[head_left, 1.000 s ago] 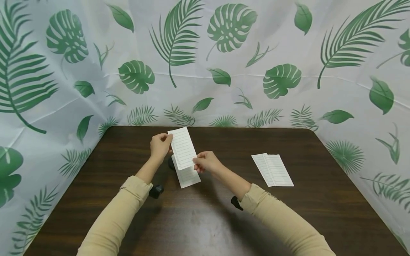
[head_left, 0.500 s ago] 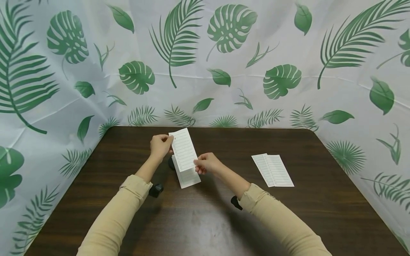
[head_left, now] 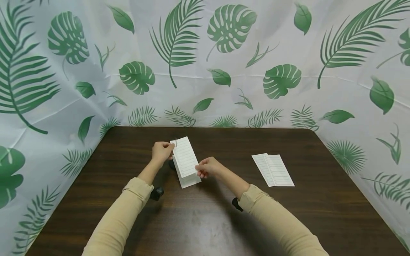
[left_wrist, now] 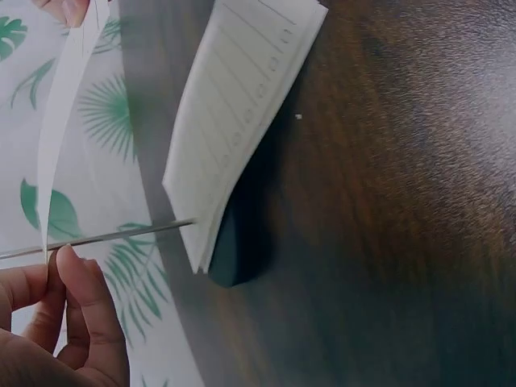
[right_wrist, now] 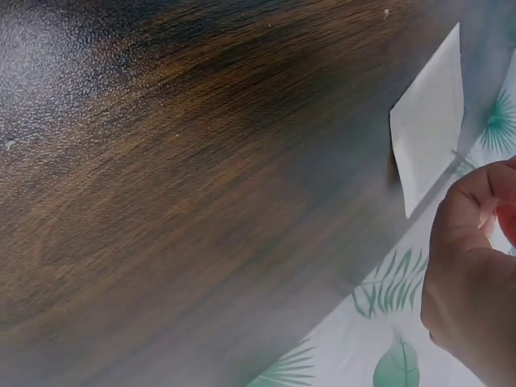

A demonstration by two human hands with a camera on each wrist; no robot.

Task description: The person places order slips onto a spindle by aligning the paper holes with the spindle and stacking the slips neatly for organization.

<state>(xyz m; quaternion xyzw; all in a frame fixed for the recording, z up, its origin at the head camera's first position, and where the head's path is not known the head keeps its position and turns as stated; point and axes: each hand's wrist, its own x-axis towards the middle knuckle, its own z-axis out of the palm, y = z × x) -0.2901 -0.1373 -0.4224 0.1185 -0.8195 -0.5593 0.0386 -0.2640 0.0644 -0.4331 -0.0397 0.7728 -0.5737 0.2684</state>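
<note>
A white lined paper slip (head_left: 186,158) is stretched between my two hands. My left hand (head_left: 161,153) pinches its upper left edge, while my right hand (head_left: 209,168) pinches the lower right edge. A thin metal spike (left_wrist: 137,233) pokes up through the held slip close to my left fingertips. Below, the same spike passes through a small stack of similar slips (left_wrist: 238,105), set apart from the held one. Part of the spike's dark base (left_wrist: 231,250) shows beneath that stack. In the right wrist view the fingertips are cut off by the frame's edge.
Two overlapping lined slips (head_left: 278,170) lie on the dark wooden table (head_left: 205,220), to the right of my hands. A white cloth with green leaves (head_left: 243,89) hangs behind the table and along its sides.
Both hands have lowered the slip towards the stack. The spike's tip, at first hidden behind the slip, now sticks out above its surface near the top left corner.
</note>
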